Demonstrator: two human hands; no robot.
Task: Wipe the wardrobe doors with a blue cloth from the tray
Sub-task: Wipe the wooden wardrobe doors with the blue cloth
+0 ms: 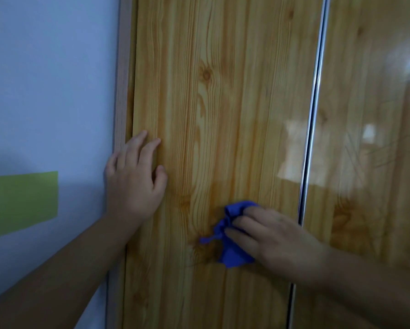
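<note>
A glossy pine-patterned wardrobe door (pixel 223 91) fills the middle of the view, with a second door (pixel 370 91) to its right behind a thin metal strip (pixel 314 115). My right hand (pixel 273 238) presses a crumpled blue cloth (pixel 227 248) against the lower part of the left door. My left hand (pixel 135 181) lies flat on that door's left edge, fingers spread, holding nothing. The tray is out of view.
A pale blue wall (pixel 49 79) stands left of the wardrobe, with a green rectangular patch (pixel 26 201) on it. A light wooden frame strip (pixel 122 79) runs between wall and door. Reflections of light show on the right door.
</note>
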